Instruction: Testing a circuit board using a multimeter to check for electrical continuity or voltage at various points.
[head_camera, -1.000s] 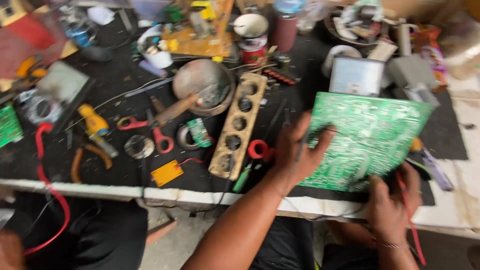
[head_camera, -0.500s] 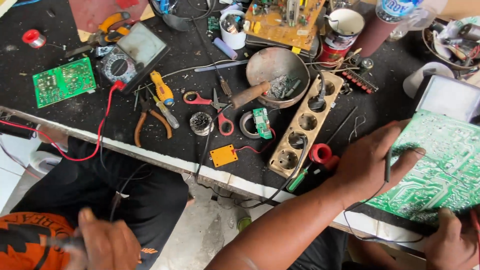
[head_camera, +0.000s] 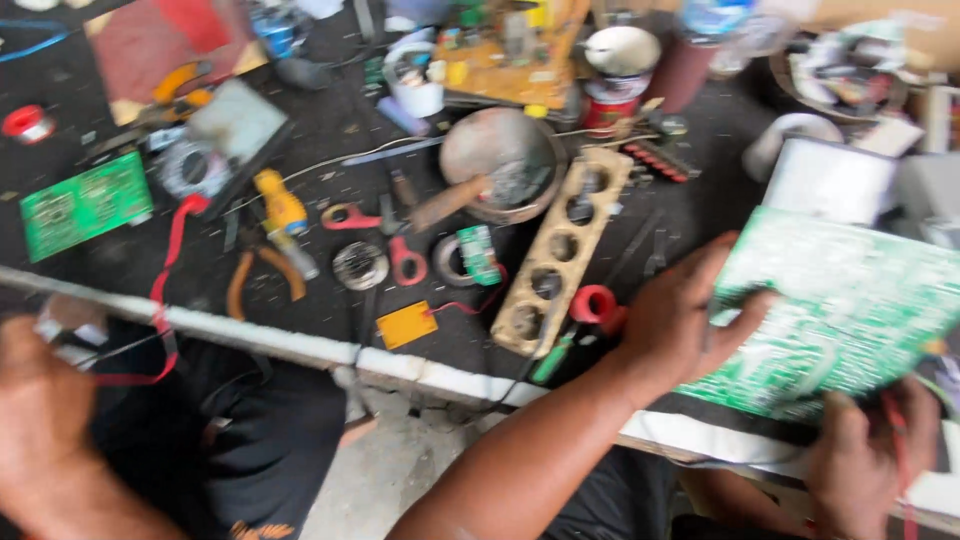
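A large green circuit board (head_camera: 850, 300) lies tilted over the bench's front edge at the right. My left hand (head_camera: 685, 315) grips its left edge, thumb on top. At the board's near edge my right hand (head_camera: 860, 455) holds it from below, with a red wire running past the wrist. Just left of my left hand sit a red tape roll (head_camera: 595, 303) and a wooden strip with round holes (head_camera: 560, 255).
The black bench (head_camera: 330, 130) is crowded: a metal bowl (head_camera: 500, 150), red-handled scissors (head_camera: 375, 235), orange pliers (head_camera: 262, 275), a yellow tool (head_camera: 282, 205), a small green board (head_camera: 85, 200), a meter (head_camera: 205, 150), cans. Another person's hand (head_camera: 45, 420) shows at the lower left.
The view has swung left and closer. My hands keep hold of the big green board, which now sits at the far right. The other person's hand has come further into view.
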